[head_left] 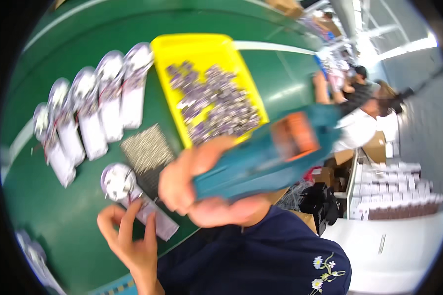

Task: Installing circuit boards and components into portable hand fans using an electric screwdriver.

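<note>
My right hand is wrapped round a teal electric screwdriver with an orange patch, its thin bit pointing down-left. Below it lies a long white-and-lavender part with a round head, apparently an open housing with wires inside. My left hand bends over its neck, thumb and forefinger at the part's sides, and the bit's tip is close by. Next to the part is a block of densely packed small metal pieces, probably screws, on a dark base. Motion blurs the right hand and the tool.
Several similar long parts stand in a slanting row at the left. Behind the screwdriver, a yellow tray holds many small shiny pieces. Another part lies at the lower left. Other people, cartons and stacked white boxes are at the right.
</note>
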Demonstrator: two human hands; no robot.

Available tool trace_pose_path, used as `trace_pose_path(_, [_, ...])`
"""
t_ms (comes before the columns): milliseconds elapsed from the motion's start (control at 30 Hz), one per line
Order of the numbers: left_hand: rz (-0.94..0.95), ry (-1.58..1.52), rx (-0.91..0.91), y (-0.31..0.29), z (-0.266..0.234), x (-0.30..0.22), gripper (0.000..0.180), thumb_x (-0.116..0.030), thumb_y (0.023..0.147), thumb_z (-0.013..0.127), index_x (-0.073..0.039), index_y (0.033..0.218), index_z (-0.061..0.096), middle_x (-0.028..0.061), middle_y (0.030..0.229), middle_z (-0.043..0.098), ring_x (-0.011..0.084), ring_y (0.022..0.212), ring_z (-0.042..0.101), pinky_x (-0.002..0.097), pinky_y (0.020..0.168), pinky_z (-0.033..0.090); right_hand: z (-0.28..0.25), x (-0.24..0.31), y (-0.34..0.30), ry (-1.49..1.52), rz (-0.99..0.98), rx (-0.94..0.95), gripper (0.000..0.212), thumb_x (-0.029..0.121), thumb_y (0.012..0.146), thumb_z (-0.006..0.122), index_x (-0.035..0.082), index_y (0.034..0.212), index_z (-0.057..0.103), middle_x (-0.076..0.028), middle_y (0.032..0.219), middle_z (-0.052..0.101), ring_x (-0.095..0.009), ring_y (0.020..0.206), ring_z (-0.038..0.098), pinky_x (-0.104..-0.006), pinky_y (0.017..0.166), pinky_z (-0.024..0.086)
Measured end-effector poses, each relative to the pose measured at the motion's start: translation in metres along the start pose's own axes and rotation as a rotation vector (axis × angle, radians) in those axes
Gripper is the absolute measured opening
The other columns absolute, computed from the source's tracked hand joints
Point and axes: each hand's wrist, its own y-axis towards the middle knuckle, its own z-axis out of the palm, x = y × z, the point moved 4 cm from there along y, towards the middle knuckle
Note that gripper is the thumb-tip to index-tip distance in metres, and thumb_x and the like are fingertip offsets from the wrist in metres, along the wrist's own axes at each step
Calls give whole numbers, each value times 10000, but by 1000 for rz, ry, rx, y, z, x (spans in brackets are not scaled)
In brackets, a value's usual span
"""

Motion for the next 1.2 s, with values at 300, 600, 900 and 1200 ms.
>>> trace_pose_path(300, [154,-78,39,1,10,-9,249,-19,630,818,-51,859,726,51,850,472,245,831,481,369,784,386,17,8,-10,12,114,-19,711,613,815,766,64,1156,470,-64,764,554,-147,574,520,-264,505,443])
trace_pose_path(600, [122,-179,107,2,18,-6,246,-2,622,829,-48,842,726,51,843,498,237,820,493,362,773,380,12,16,-12,17,178,-148,713,635,811,758,76,1150,474,-60,743,548,-154,545,515,-279,492,441])
trace_pose_path(900, [182,-181,169,-3,14,-11,248,5,611,830,-59,829,730,38,830,512,247,861,486,367,803,382,9,19,-10,174,387,20,707,578,750,842,56,1112,533,-68,689,572,-167,581,571,-275,505,446])
trace_pose_path(1200, [115,-178,152,-6,13,-10,229,-1,608,837,-43,794,709,37,824,517,251,859,483,371,791,396,7,22,-5,228,292,350,504,26,731,726,81,1203,555,-79,779,605,-192,674,590,-327,613,485])
